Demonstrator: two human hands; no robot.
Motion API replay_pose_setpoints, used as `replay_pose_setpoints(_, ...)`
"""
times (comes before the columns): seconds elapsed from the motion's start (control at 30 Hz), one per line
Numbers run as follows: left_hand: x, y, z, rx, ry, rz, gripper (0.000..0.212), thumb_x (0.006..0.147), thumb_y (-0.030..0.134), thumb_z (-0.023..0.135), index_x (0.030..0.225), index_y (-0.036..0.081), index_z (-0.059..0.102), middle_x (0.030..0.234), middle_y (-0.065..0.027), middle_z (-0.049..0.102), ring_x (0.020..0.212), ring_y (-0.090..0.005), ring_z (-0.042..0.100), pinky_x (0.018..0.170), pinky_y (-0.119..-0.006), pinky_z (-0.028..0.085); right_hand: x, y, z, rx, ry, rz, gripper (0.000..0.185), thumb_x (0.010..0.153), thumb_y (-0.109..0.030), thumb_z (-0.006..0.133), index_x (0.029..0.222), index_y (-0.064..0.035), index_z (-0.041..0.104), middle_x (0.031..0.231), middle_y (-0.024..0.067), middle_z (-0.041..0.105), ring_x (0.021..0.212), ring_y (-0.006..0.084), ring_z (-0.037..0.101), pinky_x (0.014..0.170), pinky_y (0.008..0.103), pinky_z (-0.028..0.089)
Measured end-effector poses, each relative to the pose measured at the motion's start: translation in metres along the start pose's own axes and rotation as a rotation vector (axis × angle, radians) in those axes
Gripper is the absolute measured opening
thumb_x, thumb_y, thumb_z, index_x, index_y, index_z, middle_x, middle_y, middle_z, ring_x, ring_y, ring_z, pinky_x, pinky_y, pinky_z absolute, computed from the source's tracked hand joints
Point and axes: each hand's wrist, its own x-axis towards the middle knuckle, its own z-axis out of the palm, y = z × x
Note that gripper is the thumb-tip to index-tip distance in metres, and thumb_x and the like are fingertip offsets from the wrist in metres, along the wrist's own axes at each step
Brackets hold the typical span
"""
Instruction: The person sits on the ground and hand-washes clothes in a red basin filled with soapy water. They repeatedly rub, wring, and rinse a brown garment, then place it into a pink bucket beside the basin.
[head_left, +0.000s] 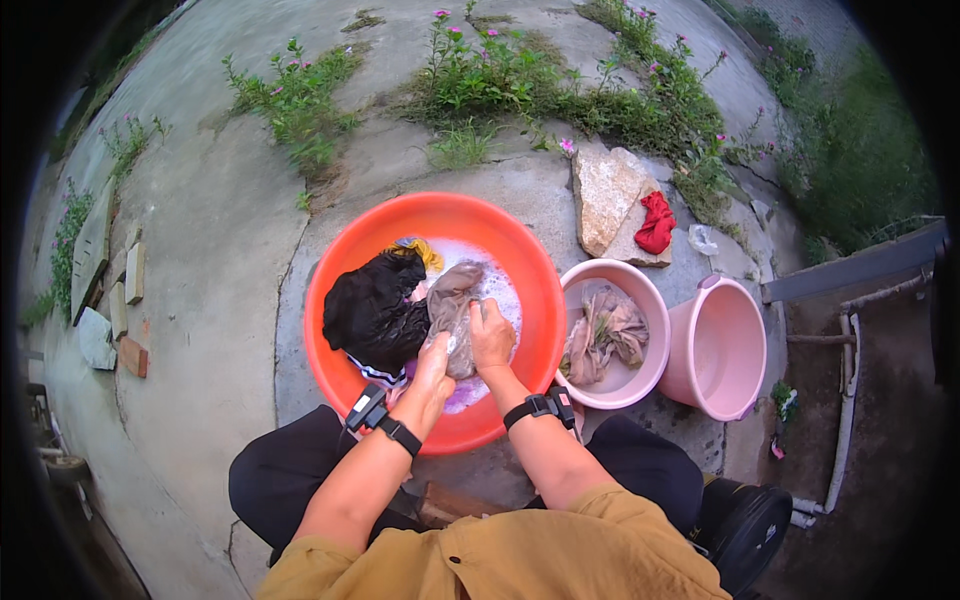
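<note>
A wet grey-brown cloth (455, 293) is gripped between my left hand (433, 373) and my right hand (491, 335), over soapy water (504, 289). The water stands in a large orange plastic basin (538, 300) in front of me. Left of the cloth, a black garment (371, 311) is heaped in the basin. A yellow cloth (426, 251) shows at its far side, and a striped white and dark fabric (375, 373) pokes out below it. Suds partly hide what lies in the water.
A pink tub (660, 330) with a wet beige cloth (606, 334) stands right of the basin. Beside it a pink bucket (731, 349) leans, tilted. Beyond lie a stone slab (609, 196) and a red cloth (655, 223). Bricks (133, 357) lie left; a black container (746, 525) stands right.
</note>
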Motion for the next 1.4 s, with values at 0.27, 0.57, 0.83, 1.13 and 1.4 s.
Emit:
replay_pose_setpoints(0.27, 0.012, 0.014, -0.02, -0.245, -0.276, 0.032, 0.019, 0.091, 0.017, 0.052, 0.107, 0.009, 0.059, 0.104, -0.0057, 0.062, 0.098, -0.0184, 0.061, 0.084, -0.038, 0.05, -0.032, 0.003, 0.026, 0.329, 0.051, -0.451, 0.023, 0.079, -0.022, 0.062, 0.097, -0.0086, 0.061, 0.091, 0.0153, 0.063, 0.084, 0.0347, 0.062, 0.072, 0.0397, 0.049)
replay_pose_setpoints(0.57, -0.03, 0.041, 0.035, -0.097, -0.018, -0.087, 0.054, 0.092, 0.048, 0.046, 0.126, 0.006, 0.05, 0.126, -0.0087, 0.056, 0.113, -0.0265, 0.055, 0.099, -0.043, 0.043, 0.035, 0.052, 0.007, 0.18, 0.149, -0.17, 0.016, 0.082, -0.017, 0.058, 0.095, -0.008, 0.056, 0.091, 0.017, 0.061, 0.085, 0.0363, 0.059, 0.071, 0.0457, 0.044)
replay_pose_setpoints(0.83, 0.023, 0.045, -0.016, -0.288, -0.536, -0.213, 0.045, 0.094, 0.038, 0.044, 0.124, 0.006, 0.05, 0.122, -0.011, 0.056, 0.104, -0.0291, 0.056, 0.094, -0.045, 0.044, -0.048, -0.032, 0.015, 0.26, -0.2, -0.483, 0.023, 0.065, -0.015, 0.068, 0.08, -0.0063, 0.052, 0.077, 0.0124, 0.056, 0.074, 0.0349, 0.058, 0.065, 0.0403, 0.044)
replay_pose_setpoints(1.13, 0.016, 0.006, -0.007, -0.038, -0.087, -0.159, 0.03, 0.095, 0.023, 0.044, 0.113, 0.005, 0.06, 0.106, -0.0097, 0.067, 0.091, -0.0213, 0.065, 0.082, -0.035, 0.053, 0.004, 0.01, 0.014, -0.024, 0.119, -0.002, 0.028, 0.092, -0.031, 0.051, 0.08, -0.0057, 0.053, 0.067, 0.021, 0.059, 0.062, 0.0405, 0.058, 0.056, 0.0494, 0.043)
replay_pose_setpoints(1.4, 0.017, 0.016, -0.01, -0.065, -0.294, -0.127, 0.03, 0.093, 0.024, 0.048, 0.11, 0.002, 0.059, 0.101, -0.011, 0.065, 0.092, -0.0211, 0.064, 0.083, -0.035, 0.051, -0.016, 0.008, 0.022, 0.212, 0.069, -0.192, 0.029, 0.09, -0.033, 0.051, 0.082, -0.006, 0.053, 0.074, 0.0239, 0.06, 0.067, 0.0427, 0.059, 0.059, 0.0507, 0.043)
